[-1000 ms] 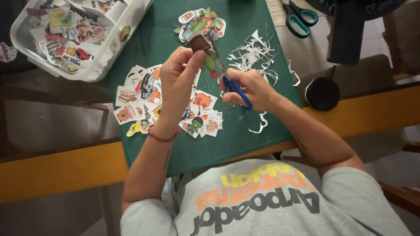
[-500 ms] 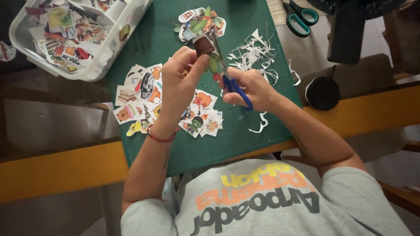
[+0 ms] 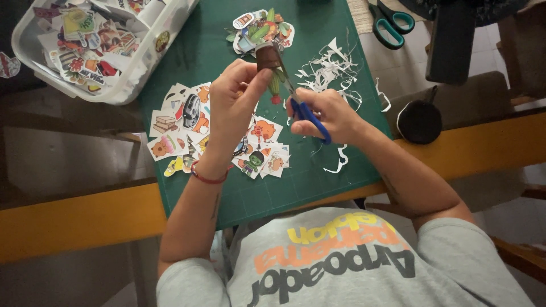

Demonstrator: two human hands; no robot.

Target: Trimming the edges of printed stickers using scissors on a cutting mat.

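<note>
Sticker [image 3: 267, 55] unmoved, between left fingers [image 3: 257, 79]

The bench [image 3: 68, 222] has a glass top framed by a yellow wooden edge. A green cutting mat [image 3: 318, 182] with a faint grid lies on it, running to the near edge. On the mat lie a spread of cut-out stickers [image 3: 182, 122], a smaller heap of stickers [image 3: 261, 25] at the far end, and white paper trimmings [image 3: 330, 68] just beside them. A clear plastic tub [image 3: 122, 88] full of stickers overlaps the mat's left corner. Teal-handled scissors [image 3: 389, 23] and a round black object [image 3: 419, 121] lie right of the mat.
</note>
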